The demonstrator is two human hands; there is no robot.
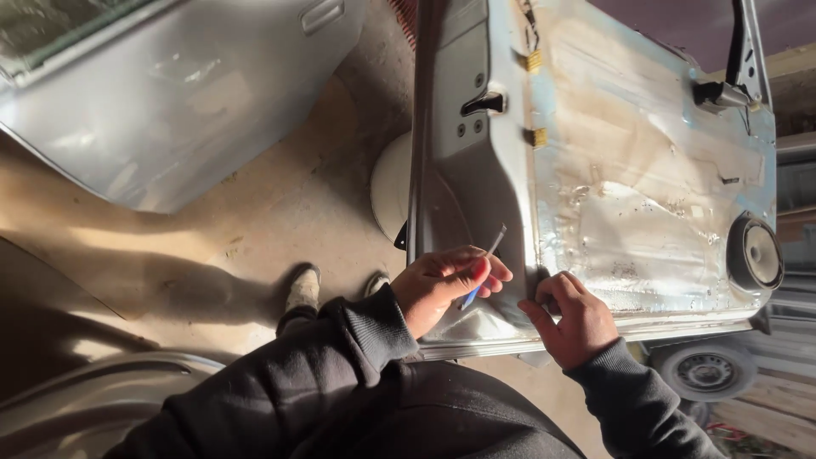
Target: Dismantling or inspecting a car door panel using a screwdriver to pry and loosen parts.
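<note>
A grey car door [595, 170] stands open in front of me, its bare inner metal panel facing up. My left hand [442, 285] pinches a thin tool with a blue handle [482, 274] against the door's rear lower corner. My right hand [571, 316] rests curled on the door's bottom edge, fingertips pressed to the metal; what it grips, if anything, is hidden. Both sleeves are dark knit.
A round speaker [755, 253] sits in the door's front lower corner. Another grey car door [178, 93] is at the upper left. My shoes [303, 289] stand on the dusty concrete floor. A wheel [707, 371] shows at the lower right.
</note>
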